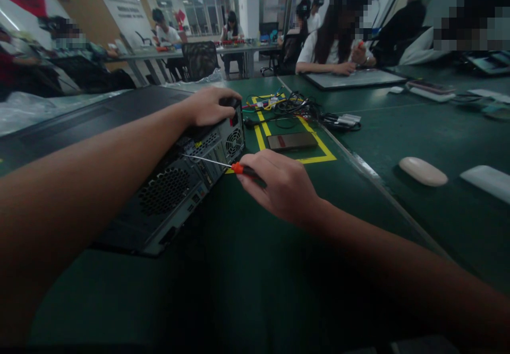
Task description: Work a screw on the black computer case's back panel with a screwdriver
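A black desktop computer case lies on the green table, its metal rear panel facing me. My left hand grips the case's far rear corner, with the fingers curled over its edge and partly hidden. A screwdriver with an orange and black handle is held in my right hand. Its long thin shaft points left across the rear panel, and the tip is near the vents and slots. Whether the tip touches a screw I cannot tell. A round fan grille shows beside my left hand.
Behind the case lie bundled cables and a flat brownish box within yellow tape. On the right are a pale mouse and a white object. A person works at a flat panel across the table.
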Motion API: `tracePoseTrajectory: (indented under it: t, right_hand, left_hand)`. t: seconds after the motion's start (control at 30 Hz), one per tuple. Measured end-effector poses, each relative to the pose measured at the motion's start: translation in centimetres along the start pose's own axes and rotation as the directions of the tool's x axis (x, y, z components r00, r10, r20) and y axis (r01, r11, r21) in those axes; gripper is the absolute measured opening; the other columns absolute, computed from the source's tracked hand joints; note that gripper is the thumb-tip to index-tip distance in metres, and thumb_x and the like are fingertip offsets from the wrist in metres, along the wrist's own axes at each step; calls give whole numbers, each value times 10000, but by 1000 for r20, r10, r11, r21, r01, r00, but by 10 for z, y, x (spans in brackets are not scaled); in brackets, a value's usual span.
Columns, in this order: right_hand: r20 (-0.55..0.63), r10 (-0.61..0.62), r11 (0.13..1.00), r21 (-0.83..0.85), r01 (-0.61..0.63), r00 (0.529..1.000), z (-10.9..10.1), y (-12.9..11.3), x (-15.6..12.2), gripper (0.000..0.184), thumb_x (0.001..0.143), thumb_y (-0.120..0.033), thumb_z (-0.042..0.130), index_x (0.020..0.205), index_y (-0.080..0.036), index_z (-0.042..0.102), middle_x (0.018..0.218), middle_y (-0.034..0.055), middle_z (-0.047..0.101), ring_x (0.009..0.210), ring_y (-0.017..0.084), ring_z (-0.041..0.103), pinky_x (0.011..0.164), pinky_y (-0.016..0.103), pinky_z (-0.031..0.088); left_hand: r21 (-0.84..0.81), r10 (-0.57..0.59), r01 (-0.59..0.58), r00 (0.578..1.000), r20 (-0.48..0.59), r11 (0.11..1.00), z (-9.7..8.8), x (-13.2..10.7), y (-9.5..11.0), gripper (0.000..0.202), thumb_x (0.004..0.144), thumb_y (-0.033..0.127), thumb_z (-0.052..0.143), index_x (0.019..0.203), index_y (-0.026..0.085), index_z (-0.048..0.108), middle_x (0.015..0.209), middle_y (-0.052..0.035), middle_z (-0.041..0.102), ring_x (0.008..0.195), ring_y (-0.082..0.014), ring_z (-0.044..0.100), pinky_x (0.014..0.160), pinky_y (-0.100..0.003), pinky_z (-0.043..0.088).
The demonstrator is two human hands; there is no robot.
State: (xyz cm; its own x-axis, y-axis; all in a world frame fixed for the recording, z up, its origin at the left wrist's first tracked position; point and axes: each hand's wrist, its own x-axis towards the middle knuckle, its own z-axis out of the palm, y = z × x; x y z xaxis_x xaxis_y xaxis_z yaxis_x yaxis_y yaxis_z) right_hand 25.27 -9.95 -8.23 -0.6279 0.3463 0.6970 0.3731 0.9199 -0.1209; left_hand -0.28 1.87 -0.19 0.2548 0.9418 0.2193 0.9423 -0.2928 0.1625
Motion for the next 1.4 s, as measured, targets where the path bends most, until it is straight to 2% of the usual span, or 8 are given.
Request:
tracePoseTrajectory:
  t: [0.17,0.33,0.43,0.53,0.63,0.77,1.0,1.4]
  right_hand:
    - [-46,54,997,-50,-56,997,-4,-9,2,305,1125,-306,541,1164,-108,770,1073,135,801,955,265,716,798,381,506]
    - [11,95,995,-26,-94,995,-7,-14,5,372,1163,-354,478,1189,-119,766,1085,130,804,955,250,716,814,375,503]
    - [27,65,998,5,-65,998,-9,-14,6,315,1130,-306,541,1310,-119,719,1118,126,794,969,240,710,795,354,488]
    - [59,50,999,-3,-50,997,-10,-11,7,236,1090,-225,570,1238,-131,728,1073,112,776,933,225,689,765,334,460]
    - [101,61,998,-2,-62,993,-11,-8,8,225,1096,-189,545,1216,-140,730,1082,109,773,953,215,681,798,328,462]
    - [120,73,997,7,-74,990,-12,-8,10,247,1115,-195,534,1256,-138,728,1110,116,779,989,221,691,831,335,482]
    - [126,84,996,-11,-83,988,-14,-10,10,252,1115,-210,548,1262,-130,736,1145,136,789,1025,245,716,856,354,508]
    - [142,94,996,-6,-94,985,-14,-10,10,276,1125,-242,531,1252,-124,746,1131,131,789,984,232,711,815,341,486]
  left_hand:
    - [-7,-6,6,1000,9,1000,-1,-2,4,738,837,400,614,1546,219,709,1496,-107,718,1357,-402,632,1198,-509,461]
    - [34,22,-22,1000,-13,999,-8,-11,10,640,919,402,549,1495,198,742,1456,-115,744,1355,-367,633,1203,-499,454]
    - [98,108,-109,994,9,989,-17,-19,7,606,990,405,488,1468,139,748,1456,-148,736,1327,-345,631,1214,-504,443]
    - [175,171,-175,985,37,969,-24,-26,0,596,1015,427,463,1438,128,757,1395,-171,727,1284,-348,630,1184,-525,450]
    - [172,101,-98,995,-3,980,-24,-32,-5,562,984,403,459,1344,116,783,1248,-171,746,1148,-332,661,1081,-497,490]
    - [73,-64,67,997,-44,995,-22,-37,-4,526,918,432,496,1284,190,786,1025,-72,776,1068,-301,650,1016,-463,484]
    - [11,-108,108,994,-29,994,-23,-41,-1,669,866,575,491,1346,210,781,992,-34,758,1101,-309,611,1079,-529,437]
    - [19,-108,110,992,-60,994,-19,-35,-7,605,841,525,539,1264,189,811,921,-59,757,1020,-291,639,975,-497,471]
